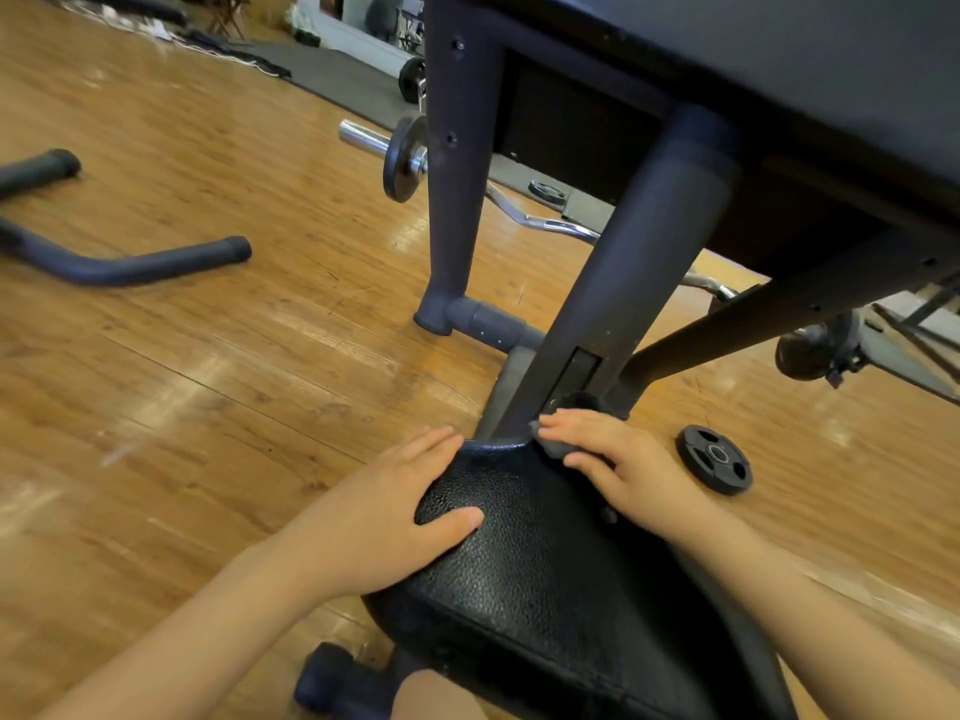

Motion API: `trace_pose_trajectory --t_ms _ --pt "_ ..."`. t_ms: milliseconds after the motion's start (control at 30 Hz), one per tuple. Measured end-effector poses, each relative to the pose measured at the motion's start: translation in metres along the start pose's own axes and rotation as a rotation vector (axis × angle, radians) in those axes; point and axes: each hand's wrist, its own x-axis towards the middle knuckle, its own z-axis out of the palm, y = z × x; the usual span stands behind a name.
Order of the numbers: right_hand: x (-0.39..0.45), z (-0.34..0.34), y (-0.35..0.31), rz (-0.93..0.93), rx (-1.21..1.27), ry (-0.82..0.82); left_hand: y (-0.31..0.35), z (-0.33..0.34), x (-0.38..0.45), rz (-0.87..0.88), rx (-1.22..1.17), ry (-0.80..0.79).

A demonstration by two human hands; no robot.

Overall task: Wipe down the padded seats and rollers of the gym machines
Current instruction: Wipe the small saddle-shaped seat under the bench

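Note:
A black textured padded seat (524, 553) of a gym machine fills the lower middle of the head view. My left hand (400, 506) lies on the seat's left front edge, fingers over the side and thumb on top. My right hand (618, 465) presses a small grey cloth (558, 444) against the seat's far right corner, where the dark post (623, 283) rises to a large pad (779, 70) overhead. Most of the cloth is hidden under my fingers.
Wooden floor all around. A black weight plate (716, 459) lies just right of the seat. A curl bar with plates (410, 158) lies behind the machine's frame leg (452, 200). Dark padded handles (130, 265) lie at the left. A roller end (324, 678) sits below the seat.

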Motion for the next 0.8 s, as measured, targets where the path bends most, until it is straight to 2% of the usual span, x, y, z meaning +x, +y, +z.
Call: trace_pose_trajectory --t_ms 200,400,500,667,800 --pt "0.048 -0.014 0.035 0.437 0.114 0.068 0.002 0.000 -0.002 -0.009 -0.002 -0.001" --pt "0.043 -0.012 0.030 0.533 0.258 0.121 -0.001 0.001 -0.004 -0.009 0.017 0.001" --pt "0.027 -0.017 0.018 0.495 0.272 0.117 -0.001 -0.001 -0.006 -0.001 0.024 0.001" --pt "-0.032 -0.013 -0.009 0.172 0.274 0.065 -0.003 -0.001 -0.010 -0.005 -0.001 0.025" --pt "-0.054 -0.003 -0.016 0.080 0.185 0.068 -0.003 0.001 -0.008 0.005 -0.005 0.050"
